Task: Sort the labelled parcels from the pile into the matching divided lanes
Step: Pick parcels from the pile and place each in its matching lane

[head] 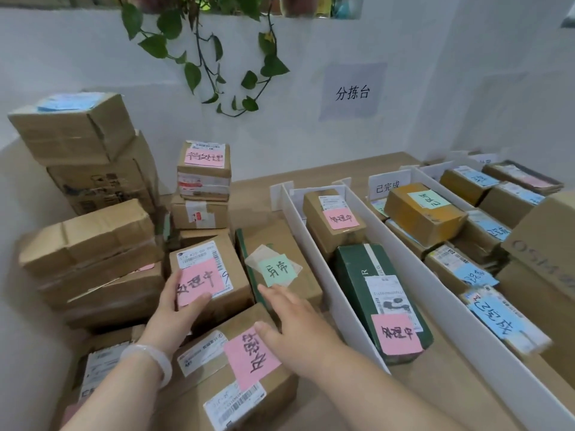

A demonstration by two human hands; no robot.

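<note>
A pile of brown cardboard parcels fills the left half of the table. My left hand (179,309) rests on a parcel with a pink label (214,269), thumb and fingers laid over its near corner. My right hand (295,325) hovers open, fingers straight, above the nearest pink-labelled parcel (236,377) and just short of a flat parcel with a green label (280,269). To the right, white dividers (314,241) form lanes. The first lane holds a pink-labelled brown box (333,219) and a dark green box (379,300) with a pink label.
Further lanes on the right hold parcels with blue labels (491,325) and an orange-brown box (423,213). A tall stack of boxes (87,157) stands at the back left, another stack (203,178) beside it. A plant (202,42) hangs over the white wall.
</note>
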